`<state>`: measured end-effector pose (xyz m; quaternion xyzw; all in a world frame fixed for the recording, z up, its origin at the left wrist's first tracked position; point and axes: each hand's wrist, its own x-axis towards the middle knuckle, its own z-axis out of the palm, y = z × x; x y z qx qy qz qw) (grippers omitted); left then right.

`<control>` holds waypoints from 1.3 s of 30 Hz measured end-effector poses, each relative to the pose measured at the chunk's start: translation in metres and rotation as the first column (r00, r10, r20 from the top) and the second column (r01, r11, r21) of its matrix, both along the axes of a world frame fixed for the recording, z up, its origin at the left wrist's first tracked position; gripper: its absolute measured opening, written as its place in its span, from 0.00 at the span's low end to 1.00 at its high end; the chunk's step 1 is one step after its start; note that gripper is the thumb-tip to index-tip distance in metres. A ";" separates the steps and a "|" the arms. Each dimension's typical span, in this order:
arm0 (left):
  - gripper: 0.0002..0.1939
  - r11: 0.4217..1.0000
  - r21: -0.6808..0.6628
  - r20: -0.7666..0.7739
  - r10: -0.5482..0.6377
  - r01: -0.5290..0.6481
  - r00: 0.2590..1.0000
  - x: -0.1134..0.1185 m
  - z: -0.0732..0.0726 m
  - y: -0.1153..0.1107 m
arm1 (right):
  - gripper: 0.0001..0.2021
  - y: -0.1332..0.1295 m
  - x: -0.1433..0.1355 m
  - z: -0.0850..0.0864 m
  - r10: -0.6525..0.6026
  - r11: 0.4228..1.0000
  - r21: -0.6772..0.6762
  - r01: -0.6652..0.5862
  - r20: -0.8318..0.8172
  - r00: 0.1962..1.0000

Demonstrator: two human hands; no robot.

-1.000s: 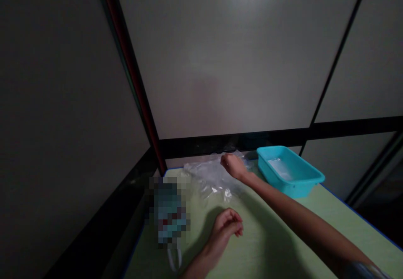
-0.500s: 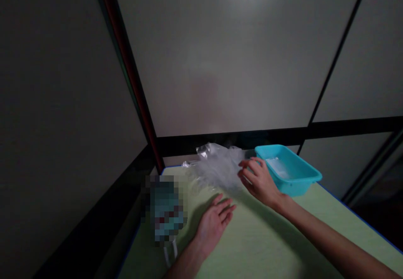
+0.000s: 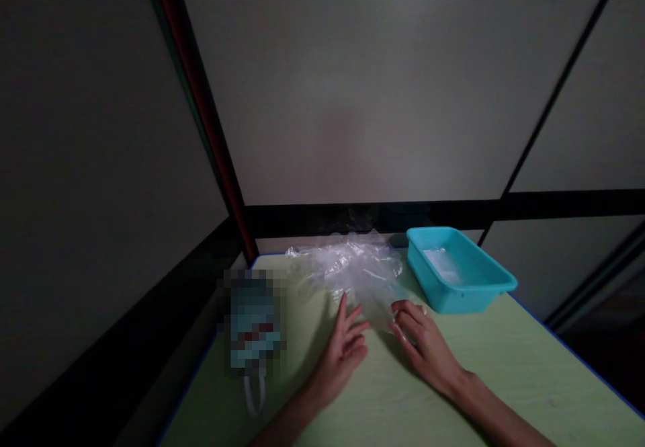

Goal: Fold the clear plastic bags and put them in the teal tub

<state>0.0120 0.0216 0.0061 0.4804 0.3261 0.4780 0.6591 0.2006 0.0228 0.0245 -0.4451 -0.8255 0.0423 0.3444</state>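
Crumpled clear plastic bags (image 3: 353, 262) lie in a heap at the back of the pale green table (image 3: 393, 400). My right hand (image 3: 423, 339) is closed on the near end of the clear plastic, which stretches from the heap toward it. Just left of it, my left hand (image 3: 340, 349) has its fingers apart and holds nothing; it is in front of the heap. To the right of the plastic stands a turquoise basin (image 3: 468, 297) with a whitish, see-through item (image 3: 443, 265) inside.
A pixelated bluish-green object (image 3: 254, 322) with a white loop (image 3: 254, 396) lies at the table's left side. Grey panels (image 3: 353, 97) with dark strips rise behind the table, and another dark wall is close on the left.
My right hand has moved down and nearer, now closed on the plastic, and part of the plastic has been drawn forward. My left hand has turned and its fingers point more upward.
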 end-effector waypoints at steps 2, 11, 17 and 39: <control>0.43 0.954 0.286 -0.344 0.020 0.084 0.939 0.002 -0.003 -0.010 | 0.12 -0.005 -0.002 0.005 0.044 0.988 -0.135 -0.070 -0.191 0.981; 0.38 0.831 0.529 -0.750 0.363 0.173 0.552 0.005 -0.005 -0.014 | 0.21 -0.010 0.008 0.020 -0.067 0.807 -0.385 -0.448 -0.814 0.577; 0.39 0.701 0.711 -0.527 0.589 -0.062 0.613 0.002 -0.003 -0.010 | 0.24 -0.016 0.008 0.026 -0.199 0.707 -0.514 -0.485 -0.803 0.562; 0.19 0.935 0.006 -0.387 0.329 -0.354 0.861 -0.013 0.014 -0.003 | 0.04 0.005 0.054 -0.005 -0.128 0.650 -0.759 -0.024 -0.140 0.982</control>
